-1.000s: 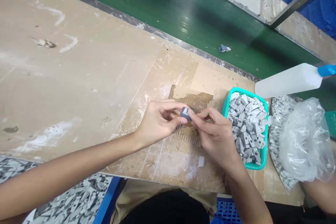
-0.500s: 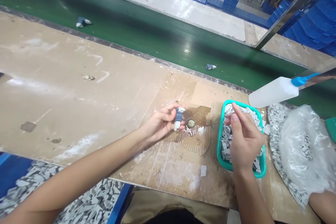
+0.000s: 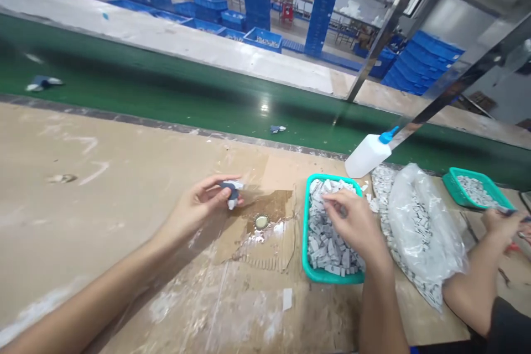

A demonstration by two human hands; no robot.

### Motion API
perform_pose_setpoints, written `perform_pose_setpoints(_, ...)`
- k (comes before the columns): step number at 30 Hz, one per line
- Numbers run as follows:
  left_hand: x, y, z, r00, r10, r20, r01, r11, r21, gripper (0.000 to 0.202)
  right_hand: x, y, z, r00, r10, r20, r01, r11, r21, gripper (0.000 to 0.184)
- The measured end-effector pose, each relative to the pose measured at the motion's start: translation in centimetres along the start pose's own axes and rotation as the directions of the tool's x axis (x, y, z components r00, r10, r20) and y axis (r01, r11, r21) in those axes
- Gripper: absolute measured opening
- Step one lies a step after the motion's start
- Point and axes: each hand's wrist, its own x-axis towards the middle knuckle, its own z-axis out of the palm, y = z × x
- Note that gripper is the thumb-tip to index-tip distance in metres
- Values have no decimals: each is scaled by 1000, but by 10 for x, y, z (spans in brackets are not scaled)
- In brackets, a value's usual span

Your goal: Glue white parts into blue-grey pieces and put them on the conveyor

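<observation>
Your R hand (image 3: 357,227) is off the small blue-and-white block (image 3: 232,191) now, fingers open, tips on pale grey pieces (image 3: 326,232) in the teal plastic basket (image 3: 305,227); L hand (image 3: 199,204) alone grips block, fingers curled round it.

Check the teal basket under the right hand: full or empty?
Full: the teal plastic basket is heaped with grey pieces up to about its rim, with the right hand touching the pile.
</observation>
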Motion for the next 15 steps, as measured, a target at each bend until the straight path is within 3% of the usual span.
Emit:
perform_pose_setpoints(2,27,12,-5,989,143,-25,-135,971,198,49,0,-5,6,991,67,116,-57,995,-87,22)
perform_pose_setpoints(4,65,23,-11,949,309,-69,-276,914,296,37,-1,-11,13,977,133,165,-100,976,-193,25)
perform_pose_setpoints(5,85,27,-14,900,424,-105,-371,869,329,25,-1,-14,16,974,152,171,-109,965,-238,28)
perform_pose_setpoints(7,124,32,-20,790,605,-100,-526,752,396,24,-2,-18,19,973,166,159,-113,948,-297,30)
perform_pose_setpoints(9,157,34,-23,726,682,-92,-571,672,472,26,-3,-20,20,976,161,145,-108,941,-319,30)
perform_pose_setpoints(12,186,34,-22,729,680,-80,-541,643,542,18,-3,-22,18,973,174,151,-116,936,-331,29)
perform_pose_setpoints(15,197,33,-19,752,656,-68,-495,629,599,35,-2,-24,17,970,180,161,-118,935,-334,28)
